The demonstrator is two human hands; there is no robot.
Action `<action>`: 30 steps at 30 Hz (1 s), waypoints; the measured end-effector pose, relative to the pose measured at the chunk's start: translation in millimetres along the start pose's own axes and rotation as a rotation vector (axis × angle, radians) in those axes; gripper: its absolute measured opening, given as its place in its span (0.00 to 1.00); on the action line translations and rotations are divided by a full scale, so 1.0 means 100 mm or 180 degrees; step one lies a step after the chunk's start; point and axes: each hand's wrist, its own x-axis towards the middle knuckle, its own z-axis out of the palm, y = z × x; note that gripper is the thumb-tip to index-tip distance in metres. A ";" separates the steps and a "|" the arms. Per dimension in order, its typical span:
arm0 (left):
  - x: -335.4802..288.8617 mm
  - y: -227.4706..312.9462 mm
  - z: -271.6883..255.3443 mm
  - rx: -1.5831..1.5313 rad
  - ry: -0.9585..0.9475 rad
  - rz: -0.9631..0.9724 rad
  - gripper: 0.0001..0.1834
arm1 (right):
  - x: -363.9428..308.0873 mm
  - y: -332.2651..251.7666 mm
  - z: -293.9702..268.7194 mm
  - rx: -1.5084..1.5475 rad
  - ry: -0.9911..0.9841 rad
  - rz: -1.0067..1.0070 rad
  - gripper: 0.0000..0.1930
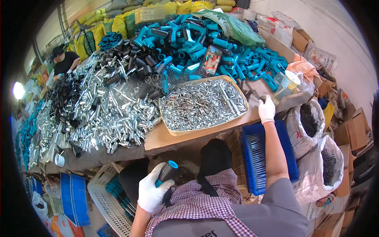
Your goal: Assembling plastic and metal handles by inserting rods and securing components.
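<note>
Head view: my left hand (152,192), gloved in white, is clenched around a black handle with a blue end cap (167,172), held low in front of my lap, below the tabletop (166,138) edge. My right hand (267,110), also gloved, rests on the tabletop's right end, closed around a small dark spring (252,94). Just left of that hand sits a tan tray (205,104) of small metal pieces. Beyond it lie blue handle parts (205,43). Below the right hand stands a blue crate (260,158).

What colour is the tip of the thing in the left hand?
Blue: the handle in the left hand is dark with a blue tip, head view.
</note>
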 end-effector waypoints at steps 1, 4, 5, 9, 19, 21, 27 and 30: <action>-0.01 0.00 0.00 -0.0001 0.0007 -0.0018 0.34 | -0.01 -0.02 -0.01 0.0003 -0.0017 -0.0008 0.10; 0.00 0.02 -0.01 0.0059 0.0020 -0.0001 0.34 | -0.01 -0.04 -0.03 0.0411 0.0101 -0.0282 0.10; 0.00 0.01 0.00 0.0051 0.0036 0.0117 0.34 | 0.00 0.00 -0.03 0.0606 0.0023 -0.0265 0.11; 0.02 0.18 -0.05 0.0076 -0.0191 -0.0226 0.34 | -0.08 -0.11 -0.11 0.0833 -0.0001 -0.0374 0.13; 0.04 0.13 -0.02 -0.0025 -0.0115 0.0058 0.34 | -0.58 -1.59 -0.25 0.2296 -0.0417 -0.0761 0.10; 0.04 0.23 -0.02 -0.0029 -0.0200 0.0056 0.35 | -0.48 -1.44 -0.04 0.1102 -0.0131 -0.1595 0.10; -0.01 0.09 -0.08 -0.0089 -0.0050 -0.0094 0.36 | -0.49 -1.37 0.02 0.1672 0.0131 -0.1061 0.07; 0.01 0.05 -0.13 -0.0133 -0.0008 -0.0181 0.36 | -0.98 -1.99 -0.47 0.2243 -0.1022 -0.0966 0.07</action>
